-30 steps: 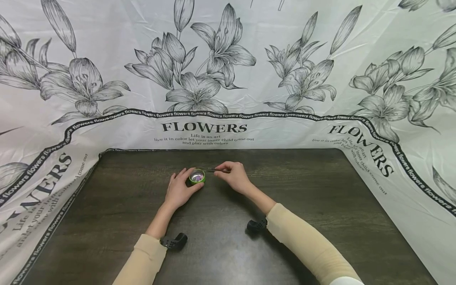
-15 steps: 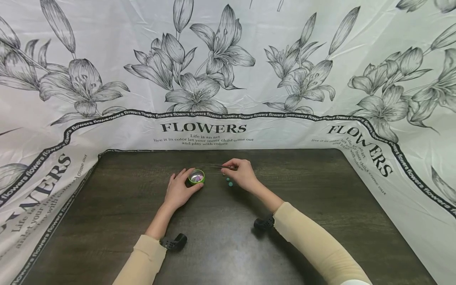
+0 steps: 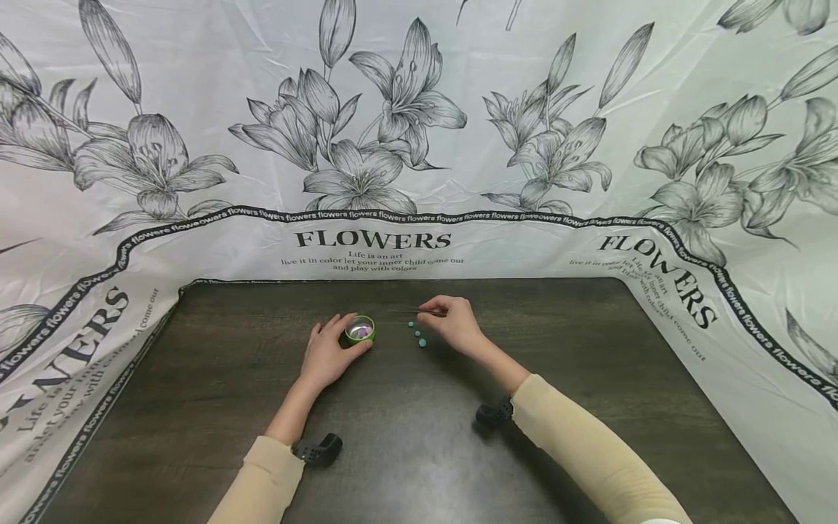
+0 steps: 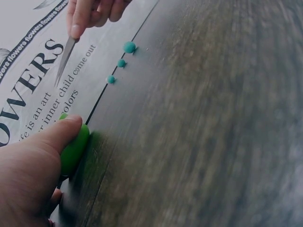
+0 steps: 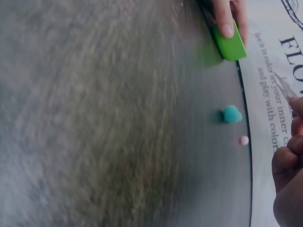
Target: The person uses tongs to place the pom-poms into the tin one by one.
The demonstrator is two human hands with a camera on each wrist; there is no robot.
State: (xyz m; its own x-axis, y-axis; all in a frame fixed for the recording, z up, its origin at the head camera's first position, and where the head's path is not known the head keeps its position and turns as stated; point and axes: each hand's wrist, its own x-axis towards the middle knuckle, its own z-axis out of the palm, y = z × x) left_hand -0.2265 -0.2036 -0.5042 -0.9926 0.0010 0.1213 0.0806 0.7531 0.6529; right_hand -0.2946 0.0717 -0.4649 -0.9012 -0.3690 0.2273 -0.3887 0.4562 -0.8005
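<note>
My left hand (image 3: 327, 353) grips a small round cup, its thumb on the near side and fingers around the far side. The cup's green wall (image 4: 76, 150) shows in the left wrist view. Inside its silvery interior lie pinkish-purple bits (image 3: 362, 332). To the right, my right hand (image 3: 456, 324) pinches metal tweezers (image 4: 66, 57); their slim tips point toward the cup, with nothing visible between them. Three teal balls (image 3: 417, 333) lie in a short row on the table between the hands. A tiny pink ball (image 5: 244, 140) appears near them in the right wrist view.
The dark wood-grain table (image 3: 419, 422) extends toward the person. White cloth (image 3: 373, 247) printed with flowers and lettering stands along its back and sides. Each wrist wears a black camera mount, such as the left one (image 3: 318, 449).
My right hand has moved right with the tweezers, away from the cup, and the teal balls have come into view. My left hand stays on the cup.
</note>
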